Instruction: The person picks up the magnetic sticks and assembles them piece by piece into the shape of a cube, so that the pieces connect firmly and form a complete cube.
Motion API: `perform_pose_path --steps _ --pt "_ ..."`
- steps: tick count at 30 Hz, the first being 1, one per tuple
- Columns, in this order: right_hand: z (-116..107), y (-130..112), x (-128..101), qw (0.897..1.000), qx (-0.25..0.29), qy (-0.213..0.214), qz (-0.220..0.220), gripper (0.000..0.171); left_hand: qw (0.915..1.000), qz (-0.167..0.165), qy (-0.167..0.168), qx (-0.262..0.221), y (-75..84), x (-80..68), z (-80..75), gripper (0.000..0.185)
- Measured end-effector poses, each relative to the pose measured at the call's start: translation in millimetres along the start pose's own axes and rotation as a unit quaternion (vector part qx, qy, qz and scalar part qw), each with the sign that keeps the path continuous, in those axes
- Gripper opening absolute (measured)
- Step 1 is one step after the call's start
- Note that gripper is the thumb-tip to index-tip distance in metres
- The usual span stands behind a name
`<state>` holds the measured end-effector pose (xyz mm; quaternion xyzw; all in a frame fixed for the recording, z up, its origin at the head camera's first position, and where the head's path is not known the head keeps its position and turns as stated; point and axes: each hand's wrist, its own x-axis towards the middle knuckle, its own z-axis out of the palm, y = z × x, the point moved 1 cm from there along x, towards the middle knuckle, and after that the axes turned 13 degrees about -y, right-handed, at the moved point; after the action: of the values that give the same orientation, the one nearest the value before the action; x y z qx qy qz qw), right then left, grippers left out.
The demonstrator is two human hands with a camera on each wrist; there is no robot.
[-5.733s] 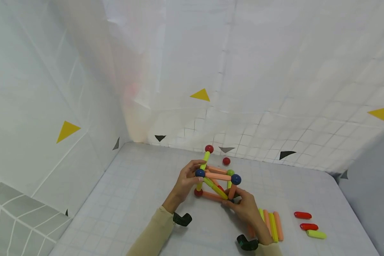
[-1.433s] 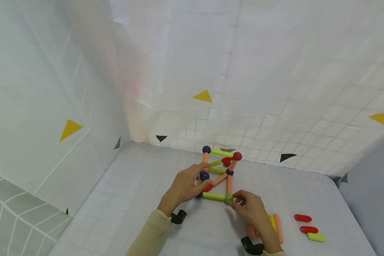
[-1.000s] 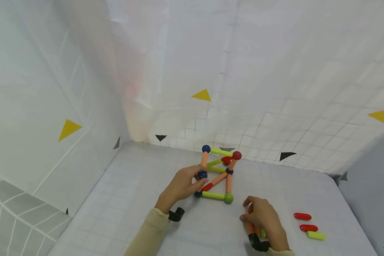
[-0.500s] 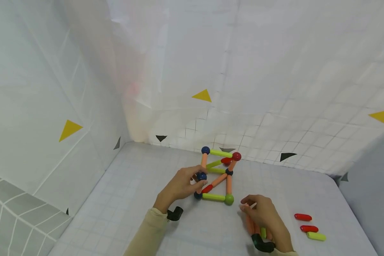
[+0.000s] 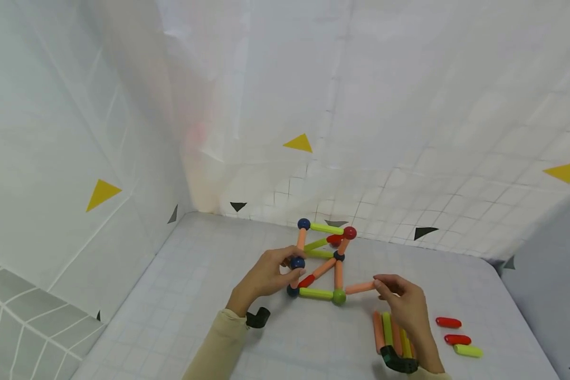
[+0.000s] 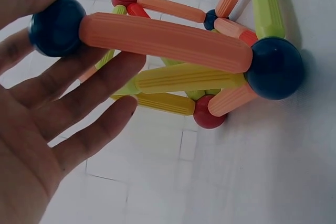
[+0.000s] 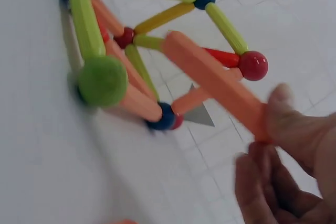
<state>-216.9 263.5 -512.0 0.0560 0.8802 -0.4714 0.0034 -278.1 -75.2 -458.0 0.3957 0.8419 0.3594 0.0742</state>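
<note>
A frame of coloured rods and balls stands on the table in front of me. My left hand [image 5: 268, 272] pinches the blue ball [image 6: 58, 26] at its upper left corner, thumb on one side and fingers on the other. An orange rod [image 6: 168, 43] runs from that ball to a lower dark blue ball [image 6: 275, 68]. My right hand [image 5: 404, 298] pinches one end of a loose orange rod [image 7: 215, 82] between thumb and fingers. In the head view its free end points at the green ball [image 5: 339, 296] at the frame's front right corner; the right wrist view shows them apart.
Several orange, green and yellow rods [image 5: 378, 332] lie side by side beneath my right wrist, partly hidden. Two short red rods [image 5: 448, 322] and a short green rod [image 5: 468, 351] lie farther right. White sheeting with yellow triangles [image 5: 299, 143] rises behind the table.
My right hand has left the green ball, gone down to the row of rods and come up with an orange rod, now held near that ball. My left hand stays at the blue ball.
</note>
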Motion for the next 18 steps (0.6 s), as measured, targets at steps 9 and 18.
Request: perform_pose_path --steps 9,18 --pt "14.7 -11.5 -2.2 0.985 0.148 0.088 0.015 0.041 0.9997 0.002 -0.002 -0.024 -5.7 0.8 0.8 0.028" --pt "42.3 -42.4 -4.8 0.978 0.190 0.085 -0.010 0.037 0.9992 0.001 0.000 -0.041 -7.1 1.0 -0.1 0.029"
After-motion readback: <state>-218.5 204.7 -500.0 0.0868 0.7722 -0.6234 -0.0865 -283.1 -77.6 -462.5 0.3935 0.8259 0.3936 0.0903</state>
